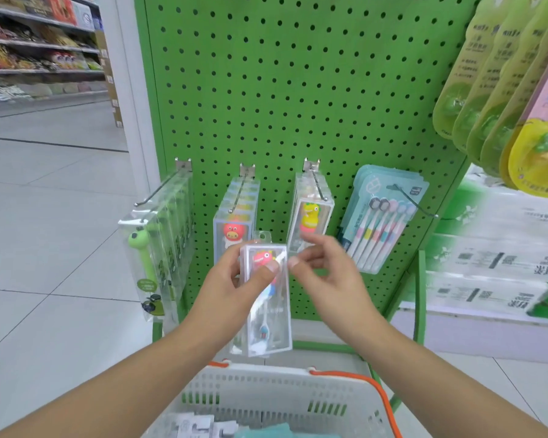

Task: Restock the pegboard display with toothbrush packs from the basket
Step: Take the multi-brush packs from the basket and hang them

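My left hand (pixel 234 279) grips a clear toothbrush pack (pixel 268 317) with a pink cartoon figure, held upright in front of the green pegboard (pixel 298 90). My right hand (pixel 321 270) hovers just right of the pack's top, fingers apart, thumb near its edge. Behind them, hooks carry packs: green frog ones (pixel 159 235), pink-figure ones (pixel 234 216), yellow-figure ones (pixel 310 213) and a multi-brush card (pixel 383 219). Below stands a white basket (pixel 266 396) with orange handles; more packs lie in it.
Green and pink blister packs (pixel 503 90) hang close at the upper right. Stacked tissue packs (pixel 487 263) sit on the right. Tiled floor (pixel 60 216) and store shelves (pixel 38 49) lie to the left. The pegboard's upper part has bare holes.
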